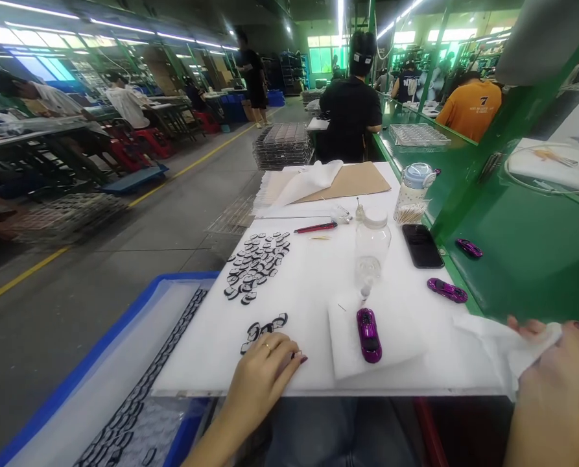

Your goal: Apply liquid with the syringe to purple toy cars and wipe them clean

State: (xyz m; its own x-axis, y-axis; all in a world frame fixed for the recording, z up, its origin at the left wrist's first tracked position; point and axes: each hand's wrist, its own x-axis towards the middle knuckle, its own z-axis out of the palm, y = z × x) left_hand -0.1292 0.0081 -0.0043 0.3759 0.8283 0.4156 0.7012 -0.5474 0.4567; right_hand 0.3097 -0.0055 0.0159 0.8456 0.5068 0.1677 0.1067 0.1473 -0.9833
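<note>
My left hand (pixel 264 368) rests on the white table beside a small group of black-rimmed parts (pixel 267 324), its fingers closed over a small dark piece that is mostly hidden. At the right edge, my right hand (pixel 559 363) grips a crumpled white cloth (pixel 506 344). A purple toy car (pixel 369 335) lies on a white sheet (pixel 342 357) between the hands. Two more purple cars sit to the right, one on the table edge (pixel 447 290) and one on the green surface (pixel 469 248). Many black-rimmed parts (pixel 257 266) are spread at the table's left.
A clear jar (pixel 373 243), a phone (pixel 422 246), cotton swabs (pixel 410 211), a lidded cup (pixel 415 181) and a red cutter (pixel 316 227) stand or lie farther back. A blue tray (pixel 99 344) holds rows of parts at the left. People sit beyond.
</note>
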